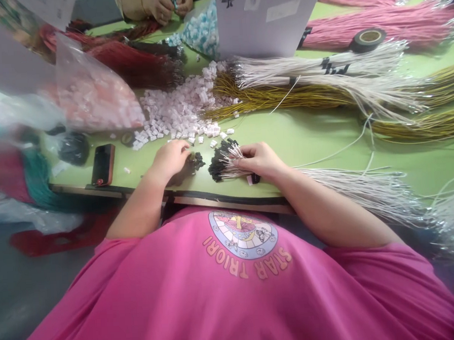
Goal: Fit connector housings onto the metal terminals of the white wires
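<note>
My right hand [259, 159] is closed round a bundle of white wires with black ends [223, 162], holding it just above the green table [316, 135] near its front edge. My left hand [170, 158] rests fingers-down on the table with its fingertips curled at a small black clump of parts [196, 161]; what it pinches is too small to name. A heap of small white plastic connectors [178, 111] lies just beyond both hands.
A dark phone [103, 164] lies at the left front. A clear bag of connectors [93, 96] sits left. Bundles of white [320, 66], olive [284, 98], red [130, 63] and pink [375, 25] wires cover the back. Another person's hands [167, 3] work across the table. A tape roll [368, 38] lies back right.
</note>
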{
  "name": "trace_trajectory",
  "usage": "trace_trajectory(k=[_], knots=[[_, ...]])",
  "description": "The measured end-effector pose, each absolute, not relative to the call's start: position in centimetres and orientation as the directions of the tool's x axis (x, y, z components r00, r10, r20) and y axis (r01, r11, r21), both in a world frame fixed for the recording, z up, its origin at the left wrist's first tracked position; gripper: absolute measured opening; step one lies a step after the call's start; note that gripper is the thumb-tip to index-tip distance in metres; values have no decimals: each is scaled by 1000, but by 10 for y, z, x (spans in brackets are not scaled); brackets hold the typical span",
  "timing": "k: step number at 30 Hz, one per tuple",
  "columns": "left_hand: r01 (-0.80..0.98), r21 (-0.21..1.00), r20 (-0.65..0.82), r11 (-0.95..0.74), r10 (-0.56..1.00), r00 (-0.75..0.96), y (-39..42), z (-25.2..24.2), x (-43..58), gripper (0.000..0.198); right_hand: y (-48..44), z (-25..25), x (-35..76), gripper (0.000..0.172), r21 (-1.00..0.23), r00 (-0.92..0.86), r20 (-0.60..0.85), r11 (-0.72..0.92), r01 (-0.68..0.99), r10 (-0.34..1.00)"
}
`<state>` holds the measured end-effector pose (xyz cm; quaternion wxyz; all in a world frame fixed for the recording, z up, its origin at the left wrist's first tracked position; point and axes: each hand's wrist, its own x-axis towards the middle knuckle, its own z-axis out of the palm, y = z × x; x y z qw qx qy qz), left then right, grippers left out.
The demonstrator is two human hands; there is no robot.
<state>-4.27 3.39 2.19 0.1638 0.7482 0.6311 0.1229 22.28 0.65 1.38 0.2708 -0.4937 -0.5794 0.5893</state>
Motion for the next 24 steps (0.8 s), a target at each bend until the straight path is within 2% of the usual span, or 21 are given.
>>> trace_trajectory(k=[4,8,11,14,16,20,24], knots=[[919,379,-155,-107,972,177,47,6,-56,8,5,14,221,20,-946,-355,-277,-188,266,893],[906,415,-138,-85,978,156,47,6,-50,4,5,16,219,13,-940,-368,-269,-161,300,890],[821,564,-109,-93,977,185,35,26,-37,12,5,18,219,9,-936,-379,-262,-138,323,887],[572,819,-153,-51,941,303,15,46,-15,15,5,20,219,9,-931,-380,-253,-117,346,890],[405,914,-189,29,914,360,5,50,0,13,5,20,220,10,-930,-385,-254,-116,348,887],[253,952,-258,174,901,349,0,29,19,10,6,19,222,13,-927,-399,-275,-131,350,875],[305,935,-270,179,919,287,3,9,24,11,7,18,224,11,-924,-375,-259,-115,365,890]])
